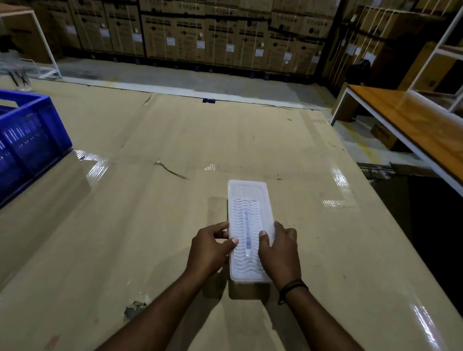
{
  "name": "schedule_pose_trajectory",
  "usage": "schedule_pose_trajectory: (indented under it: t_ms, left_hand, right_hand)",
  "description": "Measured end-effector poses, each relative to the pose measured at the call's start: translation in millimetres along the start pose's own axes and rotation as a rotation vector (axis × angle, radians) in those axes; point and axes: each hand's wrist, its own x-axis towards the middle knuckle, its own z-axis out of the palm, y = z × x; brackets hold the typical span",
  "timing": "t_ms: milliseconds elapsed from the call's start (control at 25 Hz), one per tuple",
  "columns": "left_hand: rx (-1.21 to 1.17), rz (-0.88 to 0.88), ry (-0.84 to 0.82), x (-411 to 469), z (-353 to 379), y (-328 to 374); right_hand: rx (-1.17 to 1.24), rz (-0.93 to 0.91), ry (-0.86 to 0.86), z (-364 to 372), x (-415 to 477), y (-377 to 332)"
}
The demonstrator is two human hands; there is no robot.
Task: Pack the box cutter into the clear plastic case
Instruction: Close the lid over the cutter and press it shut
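Both hands are on the clear plastic case (249, 231), one per long side: left hand (211, 249) curled against the left edge with its thumb tip pressed on the wavy lid, right hand (279, 251) wrapped over the right edge, thumb also on top. Neither is spread flat or balled up; each clamps the case between thumb above and fingers down the side. That grip makes sense if the lid is being seated or held square (my read, not confirmed), since pressing from both edges keeps the thin shell from skating on the glossy cardboard-covered worktop (144, 224). Box cutter (246, 235) sits inside already, visible as a faint slim shape running lengthwise between the two thumbs, roughly centred under the ribbed lid. Case lies flat, long axis pointing away from the hands, near end just ahead of the wrists, far end well beyond the fingertips. Whether the lid is fully latched along the far end I can't tell; the plastic is too washed out there. Judging by that, packing looks nearly done, with closure the remaining check. Blue crate (16, 138) stands well off to the left of the left hand, not touching anything in play. A dark cord bracelet (293, 286) rides the right wrist, clear of the case.
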Motion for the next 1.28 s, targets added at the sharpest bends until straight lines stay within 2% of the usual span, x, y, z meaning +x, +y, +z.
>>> schedule_pose_trajectory:
  t_ms: [120,320,600,760,880,1000,1120,1280]
  left_hand:
    - [0.033,-0.008,0.045,-4,2,-3]
    - [0.34,0.086,0.185,-34,29,-12]
    - [0.431,0.033,0.147,-32,32,-10]
    - [0.407,-0.018,0.122,-12,17,-5]
    - [0.371,-0.019,0.14,15,12,9]
    - [0.364,-0.017,0.148,33,18,16]
    - [0.331,-0.041,0.088,45,21,13]
    - [0.178,-0.165,-0.004,59,22,10]
  right_hand:
    - [-0.048,0.025,0.004,1,-1,-2]
    - [-0.109,0.038,0.038,2,-5,-9]
    - [-0.124,0.073,-0.028,1,-2,-9]
    - [-0.057,0.053,-0.097,-8,13,-1]
    - [0.022,0.036,-0.088,-14,31,-7]
    - [0.004,-0.003,-0.084,-12,43,-15]
    - [-0.042,-0.056,-0.084,-6,41,-13]
    - [-0.046,-0.039,-0.071,-2,42,-11]
